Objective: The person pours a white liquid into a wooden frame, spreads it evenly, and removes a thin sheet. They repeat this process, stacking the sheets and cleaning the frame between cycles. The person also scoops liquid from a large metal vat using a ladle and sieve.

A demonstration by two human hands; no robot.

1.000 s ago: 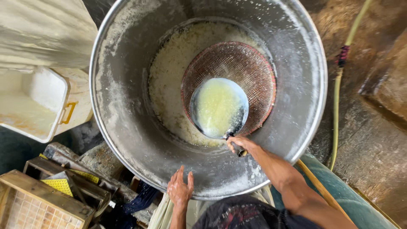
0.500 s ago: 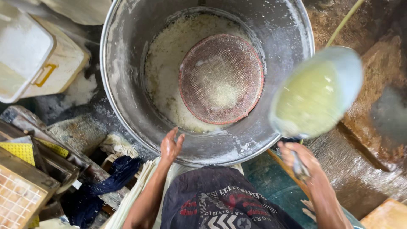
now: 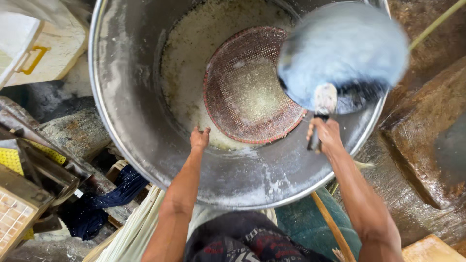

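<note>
View: looking straight down from the head into a very large metal basin (image 3: 145, 145), with both bare arms reaching in.
Right hand (image 3: 324, 136): fingers wrapped tight round the handle of a big ladle (image 3: 342, 53); the ladle bowl hangs blurred over the basin's right side.
Left hand (image 3: 199, 138): fingers together, pressed flat on the basin's inner wall, gripping nothing.
Doing it well: I judge the ladle should stay level and over the round woven sieve (image 3: 250, 85), with the braced hand steadying the body.
Basin contents: pale, grainy, wet slurry (image 3: 187, 73) pools at the bottom; the reddish sieve lies in it, right of centre.
Ladle contents: cannot tell; the bowl is blurred.
Nearby: a white plastic tub (image 3: 41, 43) stands outside the basin, upper left; dark cloth (image 3: 104, 199) lies lower left.
</note>
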